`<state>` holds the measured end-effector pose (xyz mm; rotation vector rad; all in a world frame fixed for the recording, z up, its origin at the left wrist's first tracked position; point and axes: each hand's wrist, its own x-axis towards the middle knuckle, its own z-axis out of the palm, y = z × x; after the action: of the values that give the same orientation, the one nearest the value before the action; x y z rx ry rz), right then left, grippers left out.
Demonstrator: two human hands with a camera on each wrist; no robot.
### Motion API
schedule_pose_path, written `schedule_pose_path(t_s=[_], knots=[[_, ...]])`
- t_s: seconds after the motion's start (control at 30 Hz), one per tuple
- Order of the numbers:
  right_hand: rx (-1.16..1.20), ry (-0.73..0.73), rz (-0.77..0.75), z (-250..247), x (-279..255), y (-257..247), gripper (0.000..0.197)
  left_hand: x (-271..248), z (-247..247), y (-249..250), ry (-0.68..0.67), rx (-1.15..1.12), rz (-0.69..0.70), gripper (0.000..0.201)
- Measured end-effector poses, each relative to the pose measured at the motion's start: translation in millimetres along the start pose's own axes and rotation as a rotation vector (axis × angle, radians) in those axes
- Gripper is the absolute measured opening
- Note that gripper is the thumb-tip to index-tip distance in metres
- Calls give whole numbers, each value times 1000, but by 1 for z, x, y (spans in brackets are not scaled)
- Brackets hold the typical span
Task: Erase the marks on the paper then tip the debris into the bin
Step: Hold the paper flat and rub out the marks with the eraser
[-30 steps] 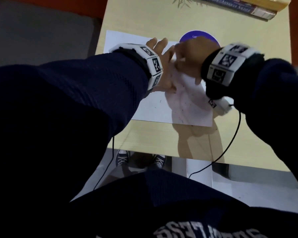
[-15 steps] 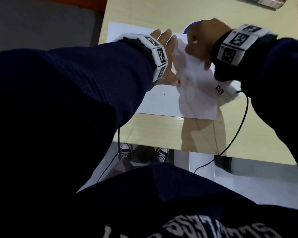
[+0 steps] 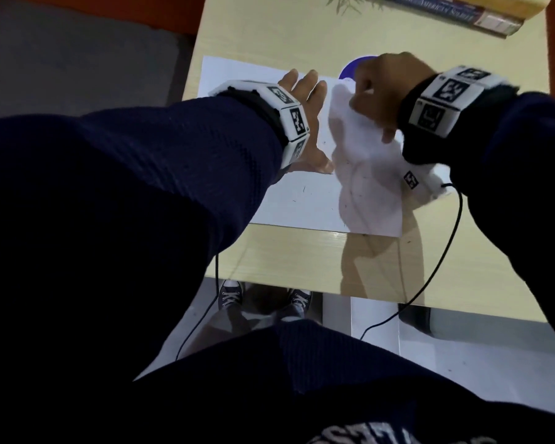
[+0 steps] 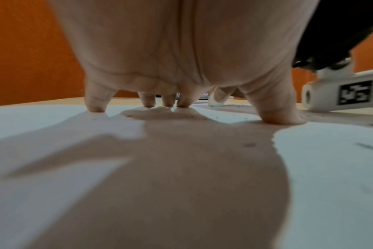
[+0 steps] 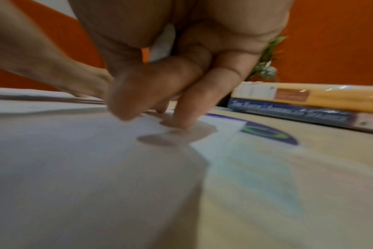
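left hand (image 3: 305, 123) flat on paper (image 3: 302, 200) | right hand (image 3: 385, 88) pinching eraser (image 5: 160, 48) | book (image 5: 287, 112) title blurred

Flat white sheet of paper (image 3: 305, 203) on the pale wooden bench (image 3: 302, 264), flecked with dark eraser crumbs; small white eraser with orange band (image 5: 160, 48) pinched above it

- paper (image 3: 302, 203) lies on the table (image 3: 269, 27)
- left hand (image 3: 308, 123) on its left part, right hand (image 3: 385, 88) on its right
- books (image 3: 481, 11) behind, at the table's far edge
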<state>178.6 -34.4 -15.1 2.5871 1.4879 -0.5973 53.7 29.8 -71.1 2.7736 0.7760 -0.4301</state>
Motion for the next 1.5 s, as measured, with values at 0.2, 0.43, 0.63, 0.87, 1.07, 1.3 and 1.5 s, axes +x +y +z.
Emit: schedule_pose_path(t_s=[0.2, 0.43, 0.63, 0.87, 1.07, 1.3, 1.5], knots=[[-35, -50, -91, 10, -10, -3, 13, 6, 1, 2, -33, 10, -28, 120], [-57, -52, -171, 13, -12, -9, 9, 6, -1, 1, -52, -9, -43, 122], [-56, -42, -201, 10, -6, -8, 9, -2, -9, 6, -61, 1, -37, 114], [-107, -21, -168, 3, 0, -8, 24, -9, -14, 10, -19, 28, 0, 104], [-118, -46, -165, 5, -4, -1, 12, -5, -7, 2, -24, -8, -40, 113], [-111, -55, -212, 13, -14, 2, 7, -18, 3, 11, -30, -67, -91, 109], [-158, -70, -315, 9, -16, -2, 17, -21, 1, 10, -34, -83, -93, 105]])
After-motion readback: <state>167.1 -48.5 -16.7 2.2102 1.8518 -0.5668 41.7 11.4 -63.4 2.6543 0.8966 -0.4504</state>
